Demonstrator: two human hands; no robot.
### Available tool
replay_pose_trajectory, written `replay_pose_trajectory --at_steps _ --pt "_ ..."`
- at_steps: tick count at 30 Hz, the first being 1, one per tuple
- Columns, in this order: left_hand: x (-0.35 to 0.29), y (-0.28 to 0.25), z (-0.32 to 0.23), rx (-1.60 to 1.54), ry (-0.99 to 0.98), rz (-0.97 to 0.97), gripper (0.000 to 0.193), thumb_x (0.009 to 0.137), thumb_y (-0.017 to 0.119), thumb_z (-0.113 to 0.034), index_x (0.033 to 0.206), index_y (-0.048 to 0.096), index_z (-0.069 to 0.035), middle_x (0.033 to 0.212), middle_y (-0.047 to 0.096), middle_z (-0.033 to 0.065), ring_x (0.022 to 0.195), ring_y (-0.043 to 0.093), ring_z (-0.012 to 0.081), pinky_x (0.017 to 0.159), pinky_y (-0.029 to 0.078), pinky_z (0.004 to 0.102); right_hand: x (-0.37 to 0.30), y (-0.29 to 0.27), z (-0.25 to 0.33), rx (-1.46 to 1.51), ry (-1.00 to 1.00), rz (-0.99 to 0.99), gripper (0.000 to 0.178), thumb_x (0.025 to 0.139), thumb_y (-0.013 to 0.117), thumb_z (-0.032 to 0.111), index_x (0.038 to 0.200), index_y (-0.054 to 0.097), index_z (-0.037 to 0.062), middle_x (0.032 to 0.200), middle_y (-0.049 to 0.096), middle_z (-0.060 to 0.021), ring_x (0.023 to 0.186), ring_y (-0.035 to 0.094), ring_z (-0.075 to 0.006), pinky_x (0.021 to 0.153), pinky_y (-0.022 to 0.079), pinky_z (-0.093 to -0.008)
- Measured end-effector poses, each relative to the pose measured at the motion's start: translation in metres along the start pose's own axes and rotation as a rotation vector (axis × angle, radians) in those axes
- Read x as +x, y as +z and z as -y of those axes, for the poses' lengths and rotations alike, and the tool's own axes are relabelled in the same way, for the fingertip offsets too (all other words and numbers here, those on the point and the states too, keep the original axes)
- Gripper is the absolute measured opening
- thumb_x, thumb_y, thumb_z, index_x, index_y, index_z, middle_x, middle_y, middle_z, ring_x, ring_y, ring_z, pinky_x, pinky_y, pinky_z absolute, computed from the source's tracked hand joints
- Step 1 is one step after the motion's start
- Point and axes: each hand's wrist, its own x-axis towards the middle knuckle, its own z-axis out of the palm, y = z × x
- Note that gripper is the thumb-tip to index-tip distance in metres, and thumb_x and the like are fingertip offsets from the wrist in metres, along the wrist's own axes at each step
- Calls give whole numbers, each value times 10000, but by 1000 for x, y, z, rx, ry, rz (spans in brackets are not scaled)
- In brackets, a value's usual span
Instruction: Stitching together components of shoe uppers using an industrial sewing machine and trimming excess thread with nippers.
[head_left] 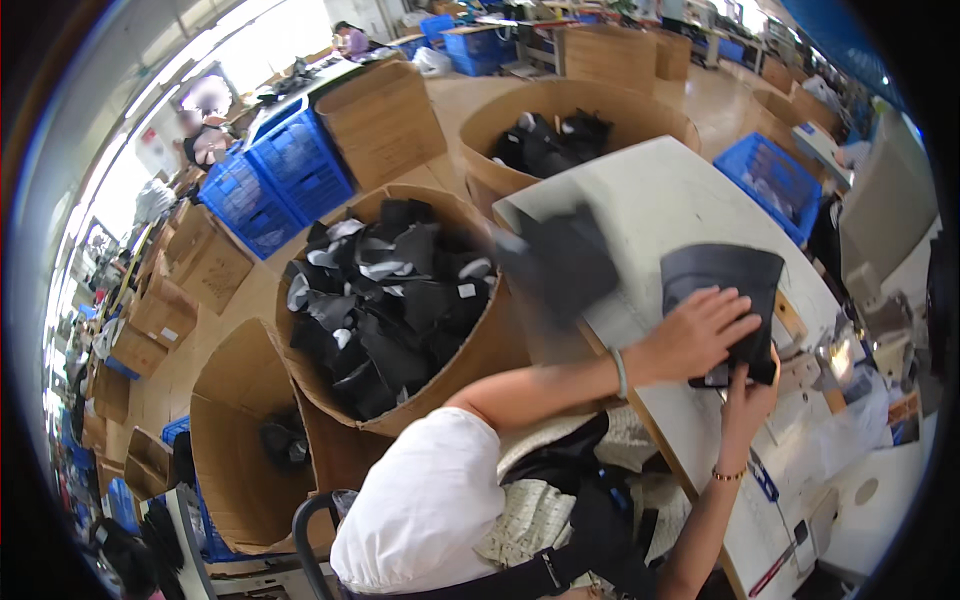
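Note:
A black, curved-topped piece of material (pixel 722 272), wide above and narrower below, lies on the pale worktable (pixel 680 195); its exact kind is unclear. My left hand (pixel 693 335) rests across its middle, fingers stretched out flat. At its lower end, beside the sewing machine, my right hand (pixel 748 402) grips the edge, with the fingertips partly hidden. Another black piece (pixel 568 262), smeared by motion, is at the table's left edge, touched by neither hand.
Left of the table, a large round cardboard bin (pixel 450 385) holds many black pieces with pale grey parts. Behind it stands a similar bin (pixel 640 100). Scissors (pixel 765 480) and a red-handled tool (pixel 775 570) lie right of my right forearm. A blue crate (pixel 735 165) stands beyond the table.

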Motion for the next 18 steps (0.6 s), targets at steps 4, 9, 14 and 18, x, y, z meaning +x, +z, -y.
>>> replay_pose_trajectory --at_steps 4,9,14,18 --pt "-1 8 5 52 96 -43 501 720 566 -114 1212 500 -44 1260 483 134 1182 439 288 978 329 418 3 1 -11 -54 28 -51 385 844 514 -29 1221 439 -48 1160 514 -136 1029 541 -194 868 453 -302" --pt "10 -6 18 -5 170 -30 440 711 560 -63 1151 557 -45 1218 518 122 1147 482 272 948 372 398 5 9 5 -227 -71 -91 367 849 521 8 1205 450 -48 1134 517 -150 1000 545 -207 827 455 -284" --pt "35 -68 56 -242 207 -214 231 720 590 -116 936 653 -65 946 638 108 978 594 292 830 467 391 4 -7 -13 -158 18 -173 356 833 528 -7 1182 463 -34 1050 535 -116 949 551 -180 791 455 -272" --pt "123 -62 249 392 -168 -385 554 843 554 -429 1302 445 -139 1410 307 210 1320 236 380 1074 194 462 -8 3 -5 -130 -69 -205 353 832 467 -52 1183 439 -17 855 532 -17 645 497 -41 551 416 -174"
